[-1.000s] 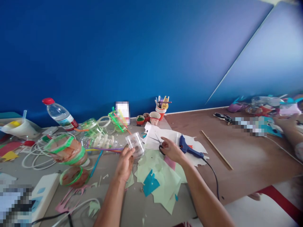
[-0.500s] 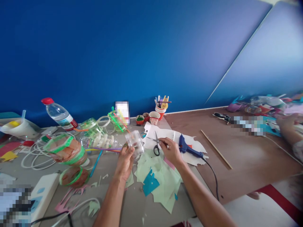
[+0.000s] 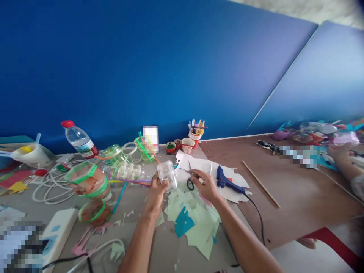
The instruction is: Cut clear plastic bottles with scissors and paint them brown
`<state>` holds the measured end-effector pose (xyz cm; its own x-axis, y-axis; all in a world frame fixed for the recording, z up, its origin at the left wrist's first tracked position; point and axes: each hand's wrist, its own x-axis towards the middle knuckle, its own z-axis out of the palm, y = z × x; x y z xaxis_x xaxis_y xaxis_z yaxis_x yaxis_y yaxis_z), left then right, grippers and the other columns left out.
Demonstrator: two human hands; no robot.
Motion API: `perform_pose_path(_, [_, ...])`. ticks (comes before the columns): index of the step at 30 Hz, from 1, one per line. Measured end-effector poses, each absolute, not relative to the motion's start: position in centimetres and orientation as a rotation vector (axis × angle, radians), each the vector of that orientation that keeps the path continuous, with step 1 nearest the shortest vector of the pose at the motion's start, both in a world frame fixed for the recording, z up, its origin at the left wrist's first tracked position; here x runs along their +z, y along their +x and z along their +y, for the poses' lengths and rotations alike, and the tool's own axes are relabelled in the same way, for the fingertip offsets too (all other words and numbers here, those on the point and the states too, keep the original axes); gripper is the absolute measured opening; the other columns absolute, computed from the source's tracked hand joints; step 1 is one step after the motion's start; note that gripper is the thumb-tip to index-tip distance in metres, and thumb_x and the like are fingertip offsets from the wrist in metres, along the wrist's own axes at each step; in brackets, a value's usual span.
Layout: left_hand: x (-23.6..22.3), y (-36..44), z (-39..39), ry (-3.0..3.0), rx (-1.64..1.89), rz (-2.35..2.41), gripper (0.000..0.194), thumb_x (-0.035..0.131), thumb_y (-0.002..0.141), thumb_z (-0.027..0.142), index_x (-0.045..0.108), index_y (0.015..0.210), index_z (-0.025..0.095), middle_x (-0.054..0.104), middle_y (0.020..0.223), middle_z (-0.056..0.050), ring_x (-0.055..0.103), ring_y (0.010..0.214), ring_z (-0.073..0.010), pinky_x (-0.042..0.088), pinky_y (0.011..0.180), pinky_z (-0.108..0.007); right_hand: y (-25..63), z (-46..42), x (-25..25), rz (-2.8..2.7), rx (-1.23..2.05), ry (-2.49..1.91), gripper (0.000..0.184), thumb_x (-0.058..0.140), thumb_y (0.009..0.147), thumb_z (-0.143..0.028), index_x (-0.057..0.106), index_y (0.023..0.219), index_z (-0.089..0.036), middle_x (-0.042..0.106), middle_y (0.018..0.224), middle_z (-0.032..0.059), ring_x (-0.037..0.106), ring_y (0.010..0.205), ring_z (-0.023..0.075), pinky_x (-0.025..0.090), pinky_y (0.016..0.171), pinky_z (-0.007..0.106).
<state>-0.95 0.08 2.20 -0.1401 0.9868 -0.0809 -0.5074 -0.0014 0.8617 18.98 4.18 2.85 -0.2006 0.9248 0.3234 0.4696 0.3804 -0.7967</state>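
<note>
My left hand (image 3: 155, 195) is closed around the lower edge of a clear, ribbed plastic piece (image 3: 167, 175), which looks like a cut section of a bottle. To the right, my right hand (image 3: 205, 185) grips a pair of scissors (image 3: 190, 182). Their blades point up and left, spread apart, and one dark handle loop shows below the fingers. A small gap separates the blades from the plastic. Under both hands lie pale green paper scraps (image 3: 199, 223), a blue paper scrap (image 3: 183, 223) and white paper (image 3: 180, 157).
A blue glue gun (image 3: 230, 184) with a cord lies right of my hand, near a wooden stick (image 3: 260, 184). Leftward are a water bottle (image 3: 82, 142), a brown-and-green container (image 3: 85, 182) and a power strip (image 3: 58, 235). Another person's hand (image 3: 342, 157) is at far right.
The whole view has shifted slightly, so most things sit a little lower and further right. Both hands keep their hold on the plastic piece and the scissors.
</note>
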Motion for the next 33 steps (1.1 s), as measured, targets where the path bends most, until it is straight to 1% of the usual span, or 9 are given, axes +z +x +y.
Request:
perform_pose_path(3, [1.9,-1.0,0.2,0.717,1.502,0.921,0.056,0.080,0.062,0.043,0.057,0.110,0.023,0.068,0.108,-0.006,0.064,0.101,-0.0223,0.046,0.087,-0.032,18.9,4.3,2.9,-1.805,0.728,-1.240,0.031,0.052,0.083,-0.028,0.067,0.107,-0.015,0.065,0.074,0.0035,0.057,0.067,0.0157,0.042,0.054,0.023])
perform_pose_path(9, [1.7,-1.1,0.3,0.724,1.475,0.904,0.046,0.078,0.065,0.041,0.061,0.103,0.021,0.070,0.102,-0.006,0.065,0.095,-0.0223,0.046,0.085,-0.032,18.7,4.7,2.7,-1.749,0.758,-1.235,0.031,0.049,0.084,-0.028,0.067,0.106,-0.016,0.064,0.069,0.0013,0.056,0.063,0.0141,0.046,0.062,0.025])
perform_pose_path(13, [2.7,-0.8,-0.2,0.693,1.451,0.840,0.044,0.078,0.065,0.038,0.062,0.102,0.022,0.071,0.097,-0.005,0.066,0.091,-0.0219,0.047,0.082,-0.033,18.6,4.7,3.1,-1.695,0.795,-1.219,0.033,0.049,0.083,-0.030,0.064,0.110,-0.015,0.061,0.068,0.0011,0.055,0.061,0.0138,0.044,0.057,0.024])
perform_pose_path(16, [3.6,-0.5,-0.4,0.634,1.463,0.818,0.046,0.080,0.061,0.035,0.062,0.101,0.024,0.071,0.095,-0.003,0.066,0.091,-0.0208,0.047,0.083,-0.033,18.6,4.6,4.0,-1.659,0.821,-1.214,0.037,0.050,0.082,-0.031,0.060,0.113,-0.013,0.058,0.066,-0.0001,0.052,0.056,0.0127,0.043,0.054,0.024])
perform_pose_path(20, [3.8,-0.5,-0.3,0.593,1.464,0.834,0.043,0.081,0.059,0.034,0.061,0.095,0.024,0.070,0.090,-0.001,0.065,0.090,-0.0193,0.047,0.085,-0.033,18.7,4.8,5.8,-1.641,0.837,-1.245,0.038,0.050,0.080,-0.033,0.059,0.110,-0.011,0.054,0.059,-0.0027,0.049,0.050,0.0114,0.041,0.051,0.024])
perform_pose_path(24, [3.4,-0.6,-0.1,0.591,1.452,0.818,0.050,0.081,0.057,0.038,0.058,0.099,0.023,0.069,0.096,-0.004,0.065,0.096,-0.0223,0.047,0.085,-0.036,19.1,7.0,7.1,-1.617,0.839,-1.371,0.035,0.053,0.079,-0.033,0.062,0.107,-0.012,0.057,0.055,-0.0028,0.050,0.049,0.0118,0.041,0.049,0.023])
perform_pose_path(28, [3.2,-0.6,-0.2,0.598,1.462,0.804,0.056,0.080,0.059,0.042,0.057,0.105,0.022,0.069,0.101,-0.007,0.064,0.101,-0.0250,0.047,0.085,-0.037,18.6,10.6,7.6,-1.563,0.825,-1.438,0.036,0.052,0.077,-0.031,0.062,0.105,-0.011,0.057,0.052,-0.0032,0.048,0.043,0.0106,0.041,0.046,0.022])
perform_pose_path(30, [3.1,-0.6,-0.2,0.597,1.469,0.808,0.055,0.080,0.058,0.043,0.057,0.104,0.021,0.069,0.103,-0.008,0.063,0.102,-0.0256,0.047,0.085,-0.037,17.9,12.1,7.5,-1.566,0.817,-1.432,0.035,0.052,0.076,-0.029,0.062,0.105,-0.012,0.056,0.052,-0.0037,0.048,0.043,0.0103,0.040,0.045,0.021])
perform_pose_path(33, [2.9,-0.6,-0.1,0.586,1.471,0.833,0.050,0.080,0.057,0.044,0.059,0.096,0.022,0.069,0.101,-0.007,0.064,0.100,-0.0256,0.048,0.082,-0.036,16.7,13.6,7.3,-1.559,0.788,-1.422,0.042,0.050,0.075,-0.027,0.059,0.114,-0.013,0.058,0.055,-0.0039,0.048,0.044,0.0105,0.041,0.047,0.021])
